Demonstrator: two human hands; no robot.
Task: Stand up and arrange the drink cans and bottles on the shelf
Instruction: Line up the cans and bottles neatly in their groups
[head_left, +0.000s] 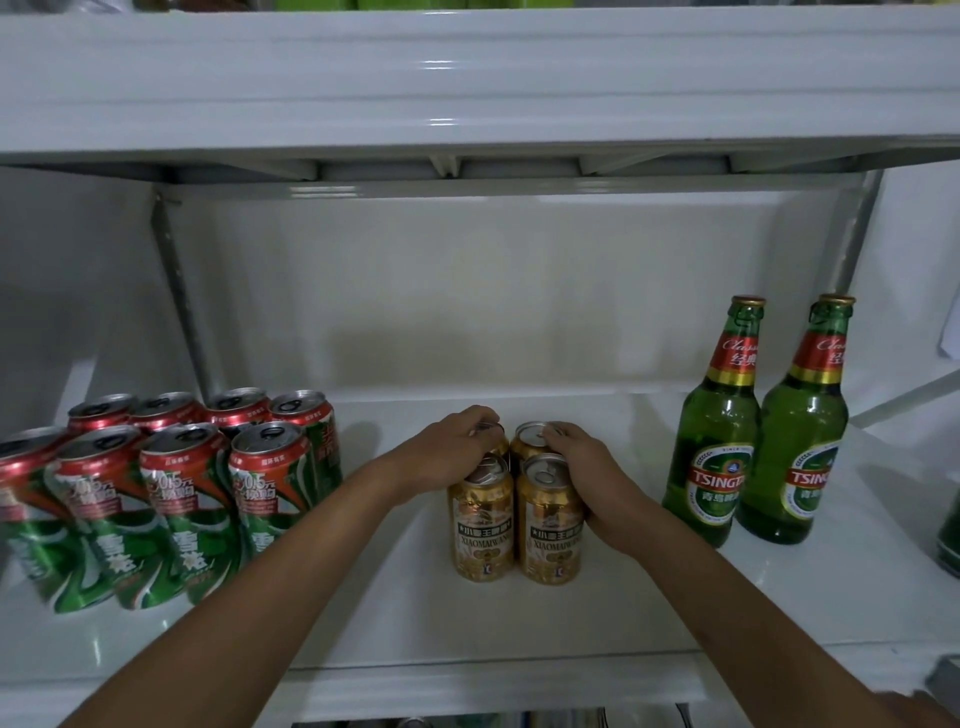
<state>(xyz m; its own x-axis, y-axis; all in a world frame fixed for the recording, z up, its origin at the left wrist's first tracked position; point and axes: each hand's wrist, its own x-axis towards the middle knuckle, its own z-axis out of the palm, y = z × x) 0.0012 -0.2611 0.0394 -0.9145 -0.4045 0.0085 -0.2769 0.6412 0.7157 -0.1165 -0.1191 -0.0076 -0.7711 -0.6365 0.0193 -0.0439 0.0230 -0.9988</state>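
Note:
Several gold cans stand upright in a tight square at the middle of the white shelf (395, 613): a front left gold can (482, 525), a front right gold can (550, 530), and two behind them. My left hand (452, 441) curls over the back left gold can and hides most of it. My right hand (587, 467) wraps the right side of the group, fingers on the back right gold can (530, 439). Several red and green cans (171, 493) stand in rows at the left. Two green bottles (717, 441) (800, 447) stand upright at the right.
The upper shelf (467, 104) hangs low over this one. A slotted metal upright (179, 291) runs down the back left. Another dark green object (950, 540) shows at the far right edge. The back wall is bare.

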